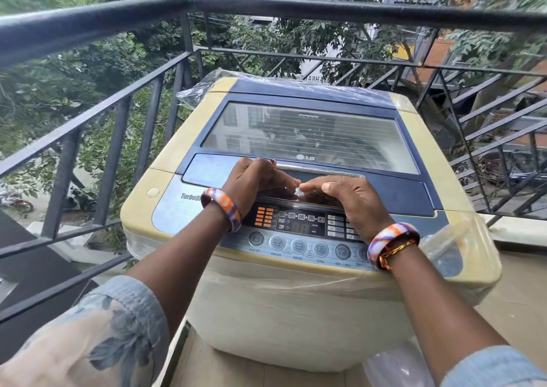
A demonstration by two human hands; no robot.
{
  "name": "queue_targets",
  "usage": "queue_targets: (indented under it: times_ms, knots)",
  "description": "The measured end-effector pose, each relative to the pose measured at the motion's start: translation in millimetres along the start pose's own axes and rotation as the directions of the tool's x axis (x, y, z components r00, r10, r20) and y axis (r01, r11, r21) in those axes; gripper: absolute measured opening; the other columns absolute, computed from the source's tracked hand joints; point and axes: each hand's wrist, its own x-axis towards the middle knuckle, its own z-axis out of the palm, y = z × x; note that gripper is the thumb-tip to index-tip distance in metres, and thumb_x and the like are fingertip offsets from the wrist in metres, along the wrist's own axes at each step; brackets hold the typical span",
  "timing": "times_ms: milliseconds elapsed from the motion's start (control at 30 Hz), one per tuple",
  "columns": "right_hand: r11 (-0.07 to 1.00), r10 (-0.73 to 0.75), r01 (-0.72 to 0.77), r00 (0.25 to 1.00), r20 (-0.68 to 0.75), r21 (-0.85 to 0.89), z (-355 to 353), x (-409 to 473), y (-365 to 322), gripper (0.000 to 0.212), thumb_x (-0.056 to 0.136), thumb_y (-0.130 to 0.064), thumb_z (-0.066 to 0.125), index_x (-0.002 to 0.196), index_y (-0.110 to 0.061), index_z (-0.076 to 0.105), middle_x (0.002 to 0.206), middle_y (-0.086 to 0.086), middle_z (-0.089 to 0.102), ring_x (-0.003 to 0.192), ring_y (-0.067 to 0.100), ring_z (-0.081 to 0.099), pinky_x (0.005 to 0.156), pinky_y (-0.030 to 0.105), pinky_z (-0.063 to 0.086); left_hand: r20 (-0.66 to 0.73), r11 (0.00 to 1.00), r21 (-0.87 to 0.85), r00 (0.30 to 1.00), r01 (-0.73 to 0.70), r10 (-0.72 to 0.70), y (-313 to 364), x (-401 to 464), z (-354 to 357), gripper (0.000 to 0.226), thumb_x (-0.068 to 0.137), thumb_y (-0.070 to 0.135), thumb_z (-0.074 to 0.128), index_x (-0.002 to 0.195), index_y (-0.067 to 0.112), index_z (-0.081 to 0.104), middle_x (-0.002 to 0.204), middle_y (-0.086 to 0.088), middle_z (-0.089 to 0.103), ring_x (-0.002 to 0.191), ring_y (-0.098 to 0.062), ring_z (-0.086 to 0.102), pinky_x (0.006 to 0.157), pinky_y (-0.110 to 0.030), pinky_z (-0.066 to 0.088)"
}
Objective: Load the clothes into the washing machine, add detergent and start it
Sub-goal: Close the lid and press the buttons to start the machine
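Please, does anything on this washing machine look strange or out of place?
Yes. Clear plastic wrap clings to the washer, bunched at the back left and front right corners, crinkled, as if never removed. The lid is closed, with both hands at its handle.

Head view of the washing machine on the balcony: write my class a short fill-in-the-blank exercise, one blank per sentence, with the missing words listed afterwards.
1. The washing machine's glass lid is ____.
2. Both hands, the left hand and the right hand, rest at the lid's ____ edge, near the chrome handle.
3. Each wrist wears a ____.
4. Behind the washing machine runs a dark metal ____.

Missing words: closed; front; bangle; railing
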Motion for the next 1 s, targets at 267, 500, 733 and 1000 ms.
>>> queue_targets:
  times_ms: [267,500,733,1000]
  knots:
    - [1.000,-0.015,0.015,1.000,0.005,0.011,-0.2,1.0,1.4,0.036,0.076,-0.034,0.043,0.083,-0.021,0.076,0.092,0.004,0.075,0.093,0.023,0.069,0.093,0.046,0.050,0.002,1.000,0.006,1.000,-0.007,0.007,-0.9,0.6,-1.0,0.046,0.090,0.013,0.028,0.077,-0.008,0.067,0.066,-0.007,0.074,0.078,-0.018,0.071,0.077,-0.021,0.057]
    - [1.000,-0.016,0.016,1.000,-0.003,-0.002,-0.1,1.6,2.1,0.035,0.076,-0.032,0.043,0.083,-0.022,0.076,0.092,0.003,0.075,0.094,0.022,0.069,0.094,0.047,0.049,0.024,0.999,-0.036,1.000,0.019,-0.018,0.4,0.3,-0.2,0.047,0.076,0.022,0.034,0.081,-0.012,0.065,0.066,-0.008,0.074,0.076,-0.018,0.071,0.074,-0.019,0.057]
    - [1.000,-0.014,0.014,1.000,0.000,-0.026,-0.3,1.1,0.7,0.034,0.077,-0.032,0.043,0.082,-0.024,0.075,0.092,0.001,0.075,0.095,0.020,0.068,0.094,0.046,0.049,0.032,1.000,-0.012,0.999,0.015,-0.014,-1.2,1.6,-2.1,0.048,0.077,0.023,0.033,0.081,-0.012,0.066,0.067,-0.008,0.074,0.077,-0.019,0.071,0.077,-0.020,0.057]
    - [1.000,-0.014,0.014,1.000,0.006,-0.019,-0.1,1.2,1.1,0.036,0.075,-0.035,0.043,0.084,-0.023,0.075,0.093,0.003,0.074,0.095,0.021,0.068,0.094,0.044,0.049,0.033,1.000,-0.003,0.999,0.010,-0.010,-2.3,1.1,-1.8,0.051,0.079,0.022,0.032,0.083,-0.018,0.064,0.068,-0.008,0.074,0.079,-0.018,0.071,0.075,-0.018,0.056]
